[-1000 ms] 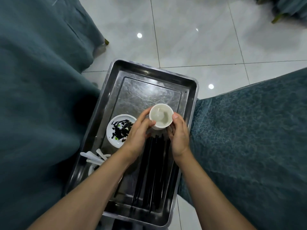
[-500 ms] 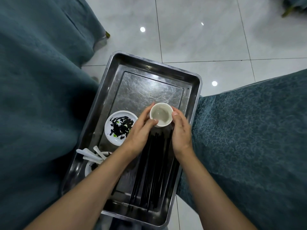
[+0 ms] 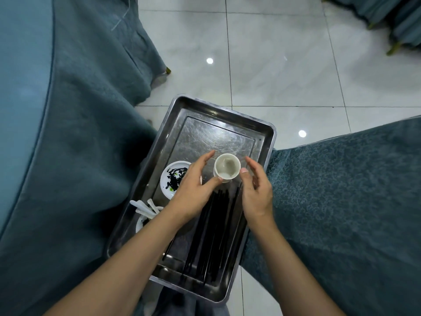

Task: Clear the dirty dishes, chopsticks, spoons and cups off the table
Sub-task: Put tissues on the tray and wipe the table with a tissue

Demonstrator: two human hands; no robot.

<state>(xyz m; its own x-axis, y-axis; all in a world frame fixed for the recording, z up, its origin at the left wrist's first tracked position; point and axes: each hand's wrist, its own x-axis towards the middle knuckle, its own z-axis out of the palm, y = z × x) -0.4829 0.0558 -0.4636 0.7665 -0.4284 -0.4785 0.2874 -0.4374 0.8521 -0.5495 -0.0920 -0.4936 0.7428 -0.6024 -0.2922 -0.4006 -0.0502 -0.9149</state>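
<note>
— What's the floor like?
— Big, pale, glossy tiles (image 3: 273, 65) with thin dark joints. Two round light spots (image 3: 209, 61) glare back off them.
— And the furniture?
— On the left a round counter (image 3: 57, 133), teal cloth hanging down its side. Beyond it stands a covered chair (image 3: 127, 42) in the same cloth. On the right is a patterned teal drape (image 3: 341, 190). In the far right corner there are more covered seats (image 3: 387, 17) on gold legs (image 3: 393, 47).
</note>
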